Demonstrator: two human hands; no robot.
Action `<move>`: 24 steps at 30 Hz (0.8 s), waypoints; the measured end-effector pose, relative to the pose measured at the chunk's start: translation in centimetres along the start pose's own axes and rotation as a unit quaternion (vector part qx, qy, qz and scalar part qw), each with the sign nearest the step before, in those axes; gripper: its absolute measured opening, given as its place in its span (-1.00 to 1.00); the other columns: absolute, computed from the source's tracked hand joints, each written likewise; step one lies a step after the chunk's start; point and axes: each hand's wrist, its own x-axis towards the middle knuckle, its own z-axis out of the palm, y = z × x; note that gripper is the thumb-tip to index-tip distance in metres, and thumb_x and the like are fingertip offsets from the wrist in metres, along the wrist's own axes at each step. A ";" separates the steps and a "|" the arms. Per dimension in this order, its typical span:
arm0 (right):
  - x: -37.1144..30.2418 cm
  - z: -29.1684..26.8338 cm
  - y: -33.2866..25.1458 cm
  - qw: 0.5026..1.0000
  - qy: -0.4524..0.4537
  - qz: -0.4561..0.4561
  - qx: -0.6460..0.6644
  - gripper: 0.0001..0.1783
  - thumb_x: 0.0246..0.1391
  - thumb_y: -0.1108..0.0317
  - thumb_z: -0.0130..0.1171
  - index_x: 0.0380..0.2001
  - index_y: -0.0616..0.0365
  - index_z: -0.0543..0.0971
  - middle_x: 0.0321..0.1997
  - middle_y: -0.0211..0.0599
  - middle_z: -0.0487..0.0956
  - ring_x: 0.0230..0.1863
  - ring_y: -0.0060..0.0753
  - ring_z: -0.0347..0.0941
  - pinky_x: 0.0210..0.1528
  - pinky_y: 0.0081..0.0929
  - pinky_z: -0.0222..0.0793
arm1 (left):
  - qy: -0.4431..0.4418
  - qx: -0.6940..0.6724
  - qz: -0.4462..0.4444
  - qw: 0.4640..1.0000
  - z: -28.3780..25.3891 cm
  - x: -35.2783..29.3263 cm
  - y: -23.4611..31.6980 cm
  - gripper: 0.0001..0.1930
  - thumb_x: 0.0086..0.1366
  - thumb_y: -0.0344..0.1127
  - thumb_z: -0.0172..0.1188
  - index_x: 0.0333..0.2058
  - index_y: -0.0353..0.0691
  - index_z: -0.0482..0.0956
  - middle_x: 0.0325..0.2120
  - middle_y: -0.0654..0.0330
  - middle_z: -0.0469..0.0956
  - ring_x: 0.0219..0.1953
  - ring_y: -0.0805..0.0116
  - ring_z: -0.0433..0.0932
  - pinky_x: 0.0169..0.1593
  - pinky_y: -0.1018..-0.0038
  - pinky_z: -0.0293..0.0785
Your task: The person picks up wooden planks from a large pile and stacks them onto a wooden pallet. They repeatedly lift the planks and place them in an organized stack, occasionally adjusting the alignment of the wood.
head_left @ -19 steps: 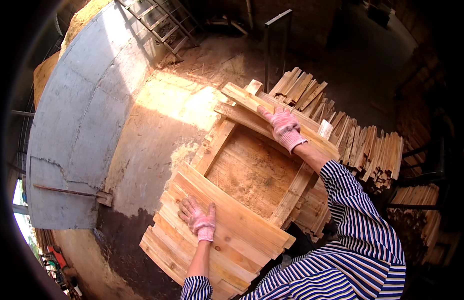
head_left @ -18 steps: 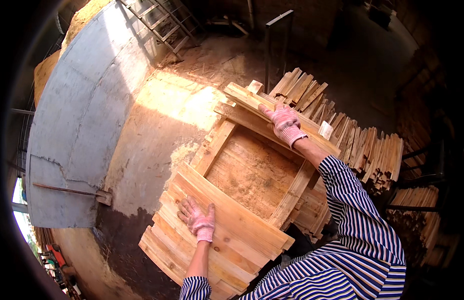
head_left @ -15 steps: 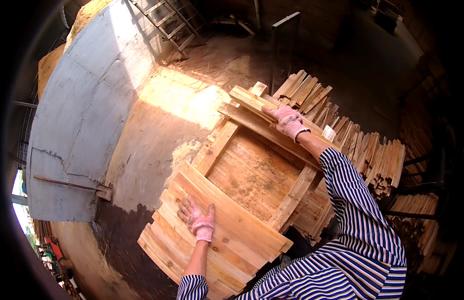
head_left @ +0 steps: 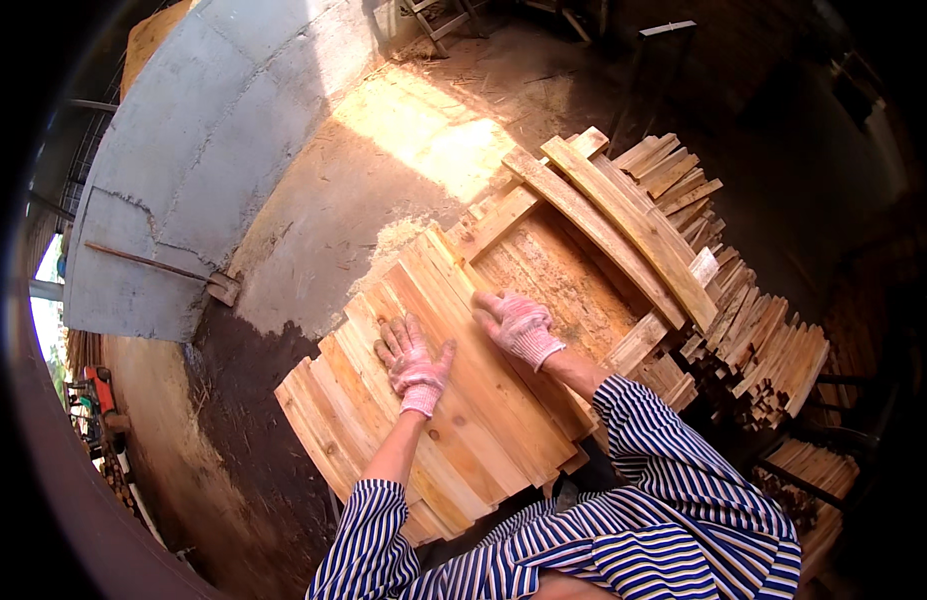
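Pale wooden planks (head_left: 423, 330) lie side by side across a wooden frame (head_left: 501, 222). My left hand (head_left: 413, 365), in a pinkish knit glove, rests flat on them with its fingers spread. My right hand (head_left: 520, 325), gloved alike, has its fingers curled at the edge of the rightmost plank of this row and seems to grip it; the fingertips are partly hidden. Beyond that hand, a brown wooden surface shows through the frame's opening. Two loose planks (head_left: 623, 230) lie across the far right end of the frame.
Stacked wooden strips (head_left: 748, 340) stand to the right, with another pile (head_left: 808, 480) nearer me. A low grey wall (head_left: 223, 130) curves along the left. A long-handled wooden tool (head_left: 163, 262) leans by it. Sunlight falls on the dusty floor (head_left: 423, 125).
My right hand has left the loose planks at the far end and come back to the edge of the laid row. The left hand stays flat on the planks. The whole view has shifted.
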 end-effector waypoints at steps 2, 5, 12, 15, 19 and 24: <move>1.6 0.6 2.0 0.997 0.019 0.033 0.070 -0.32 0.39 -0.22 -0.18 0.48 -0.29 0.21 0.03 -0.30 0.53 -0.10 -0.42 0.52 -0.29 -0.36 0.52 | -0.006 -0.005 -0.008 1.000 -0.3 0.1 0.2 0.00 0.31 0.38 0.02 0.47 -0.26 0.00 0.49 -0.09 -0.04 0.54 -0.08 -0.24 0.52 -0.06 -0.42; 2.9 -4.6 7.7 0.973 0.140 0.096 -0.154 -0.28 0.31 0.02 -0.03 0.49 -0.22 0.15 0.34 -0.15 0.39 0.12 -0.28 0.44 0.00 -0.26 0.48 | -0.024 -0.005 -0.012 1.000 -0.6 0.2 0.4 -0.02 0.31 0.34 0.05 0.46 -0.25 0.02 0.49 -0.07 -0.02 0.54 -0.04 -0.22 0.52 -0.05 -0.41; 2.4 -10.0 13.9 0.972 0.087 0.129 -0.179 -0.36 0.27 0.43 0.01 0.40 -0.16 0.28 0.10 -0.10 0.47 0.12 -0.09 0.46 0.04 -0.23 0.50 | -0.020 0.004 -0.009 1.000 0.1 0.1 0.9 -0.02 0.31 0.34 0.04 0.46 -0.25 0.03 0.48 -0.07 -0.02 0.55 -0.03 -0.23 0.53 0.00 -0.40; 0.4 -8.0 13.7 0.940 0.196 0.012 -0.277 -0.27 0.30 0.40 -0.04 0.46 -0.53 0.17 0.12 -0.12 0.43 0.04 -0.13 0.48 -0.01 -0.20 0.50 | 0.004 0.019 -0.001 1.000 0.6 0.3 0.4 0.01 0.30 0.39 0.02 0.47 -0.25 0.00 0.47 -0.11 0.00 0.54 -0.07 -0.21 0.54 -0.01 -0.39; 0.4 -8.1 15.4 0.986 0.055 0.095 -0.123 -0.47 0.47 0.16 -0.20 0.45 -0.44 0.19 -0.01 -0.10 0.42 -0.08 -0.22 0.53 -0.34 -0.21 0.61 | -0.008 0.011 0.002 1.000 0.9 0.3 0.1 0.00 0.29 0.34 0.07 0.46 -0.26 0.00 0.47 -0.12 -0.01 0.53 -0.07 -0.20 0.54 -0.01 -0.38; -3.1 -12.2 17.2 0.946 0.180 0.187 -0.195 -0.25 0.23 0.13 0.21 0.45 -0.54 0.21 0.24 -0.22 0.44 0.20 -0.15 0.45 0.20 -0.27 0.41 | 0.000 0.014 -0.001 1.000 0.8 0.2 0.2 0.01 0.28 0.34 0.08 0.46 -0.26 0.01 0.47 -0.12 -0.01 0.54 -0.07 -0.20 0.53 -0.02 -0.38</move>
